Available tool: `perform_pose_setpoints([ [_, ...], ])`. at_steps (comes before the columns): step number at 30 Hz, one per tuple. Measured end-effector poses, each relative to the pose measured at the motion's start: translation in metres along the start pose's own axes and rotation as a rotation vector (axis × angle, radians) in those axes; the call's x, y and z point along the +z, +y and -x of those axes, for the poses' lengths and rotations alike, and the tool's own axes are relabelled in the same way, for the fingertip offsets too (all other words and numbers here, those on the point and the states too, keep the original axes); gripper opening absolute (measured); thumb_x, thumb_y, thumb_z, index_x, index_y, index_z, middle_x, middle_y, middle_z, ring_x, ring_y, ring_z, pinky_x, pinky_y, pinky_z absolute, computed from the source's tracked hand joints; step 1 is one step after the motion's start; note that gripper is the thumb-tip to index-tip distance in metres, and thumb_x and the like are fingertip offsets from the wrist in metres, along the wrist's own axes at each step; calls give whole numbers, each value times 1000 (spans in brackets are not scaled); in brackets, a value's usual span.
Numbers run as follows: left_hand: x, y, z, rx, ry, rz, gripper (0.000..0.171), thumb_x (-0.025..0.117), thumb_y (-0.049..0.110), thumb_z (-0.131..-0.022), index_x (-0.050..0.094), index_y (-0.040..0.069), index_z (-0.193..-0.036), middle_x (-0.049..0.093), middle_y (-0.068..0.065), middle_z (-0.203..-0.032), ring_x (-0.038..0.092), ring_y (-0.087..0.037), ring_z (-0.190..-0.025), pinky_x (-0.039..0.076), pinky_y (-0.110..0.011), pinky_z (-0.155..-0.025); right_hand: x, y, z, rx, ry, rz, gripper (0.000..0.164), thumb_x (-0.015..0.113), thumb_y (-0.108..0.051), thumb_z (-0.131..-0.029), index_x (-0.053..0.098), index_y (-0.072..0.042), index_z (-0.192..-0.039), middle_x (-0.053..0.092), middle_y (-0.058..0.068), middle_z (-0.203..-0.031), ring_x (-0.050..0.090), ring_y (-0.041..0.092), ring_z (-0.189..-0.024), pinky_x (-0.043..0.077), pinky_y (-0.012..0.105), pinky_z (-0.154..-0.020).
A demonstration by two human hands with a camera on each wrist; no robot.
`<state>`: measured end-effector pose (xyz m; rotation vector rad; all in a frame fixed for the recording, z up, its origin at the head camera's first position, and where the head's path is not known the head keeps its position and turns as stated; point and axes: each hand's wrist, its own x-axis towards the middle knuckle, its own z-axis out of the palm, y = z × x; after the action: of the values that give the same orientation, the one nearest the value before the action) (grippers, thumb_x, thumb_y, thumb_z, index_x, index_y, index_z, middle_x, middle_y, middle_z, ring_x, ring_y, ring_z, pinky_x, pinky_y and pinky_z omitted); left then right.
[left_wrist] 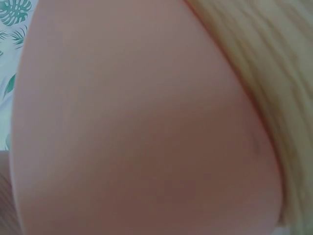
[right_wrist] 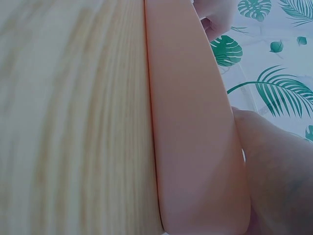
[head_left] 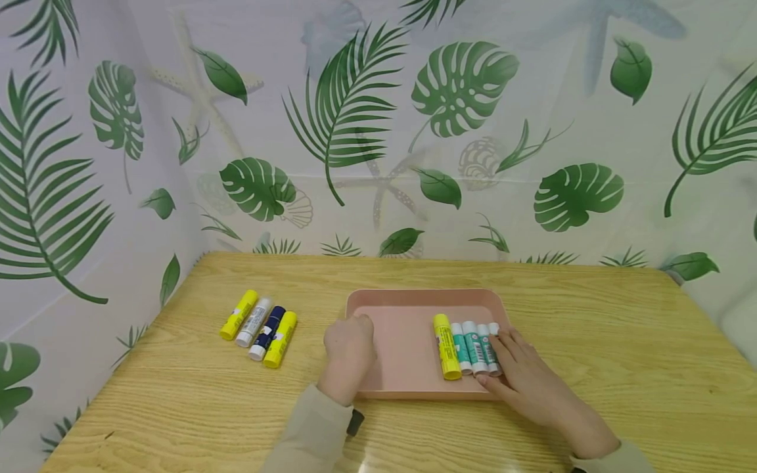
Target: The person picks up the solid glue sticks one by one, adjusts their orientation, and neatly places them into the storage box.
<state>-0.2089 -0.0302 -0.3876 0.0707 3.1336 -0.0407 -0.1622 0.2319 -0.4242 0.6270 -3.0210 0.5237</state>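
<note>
My left hand (head_left: 349,351) is at the left rim of a pink tray (head_left: 408,348), fingers curled over the edge. In the tray's right half, a yellow glue stick (head_left: 447,348) lies beside several smaller white-and-teal glue sticks (head_left: 475,348), lined up side by side. My right hand (head_left: 529,378) reaches over the right rim with fingers extended, fingertips at the rightmost small stick and partly covering it; the thumb lies close to the tray's front edge. The wrist views show mostly the tray's outer wall (left_wrist: 146,117), (right_wrist: 190,107) at close range.
Left of the tray, two yellow glue sticks (head_left: 280,339), a silver-white one (head_left: 254,322) and a navy one (head_left: 267,333) lie in a slanted row on the wooden table (head_left: 177,394). A leaf-printed cloth (head_left: 367,131) hangs behind the table.
</note>
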Motion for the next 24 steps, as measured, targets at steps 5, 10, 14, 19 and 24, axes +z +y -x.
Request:
perform_pose_setpoints([
  [5,2,4,2,-1,-34,-43,11,59,16,-84,55,9,-76,53,-3,-62,53,-14,-58,42,-27,-46,0,0,0,0,0,3,75,43,-50,-88,29,9,-133,22,27,-138,13,42,-127,19,55,-97],
  [10,7,6,3,12,-58,-87,9,60,16,-84,58,9,-78,51,-2,-62,46,-11,-53,38,-24,-44,0,0,0,1,3,3,74,44,-48,-88,29,9,-133,22,27,-139,13,41,-128,18,55,-97],
  [14,9,6,3,27,-57,-104,9,59,17,-85,58,9,-81,50,-2,-62,46,-11,-52,37,-24,-44,0,-1,0,1,4,2,73,45,-47,-88,29,8,-133,22,27,-138,13,41,-128,19,56,-97],
  [19,9,5,4,44,-59,-114,12,57,20,-86,57,8,-90,52,-4,-63,47,-12,-52,38,-25,-45,-1,-1,0,5,3,-4,73,45,-47,-88,30,8,-133,22,27,-139,13,42,-128,19,56,-97],
  [24,9,4,4,39,-59,-101,15,55,21,-87,56,9,-95,50,-5,-61,47,-13,-51,38,-26,-45,-1,-1,0,8,1,-6,73,45,-48,-88,30,8,-133,22,27,-139,13,42,-128,18,56,-97],
])
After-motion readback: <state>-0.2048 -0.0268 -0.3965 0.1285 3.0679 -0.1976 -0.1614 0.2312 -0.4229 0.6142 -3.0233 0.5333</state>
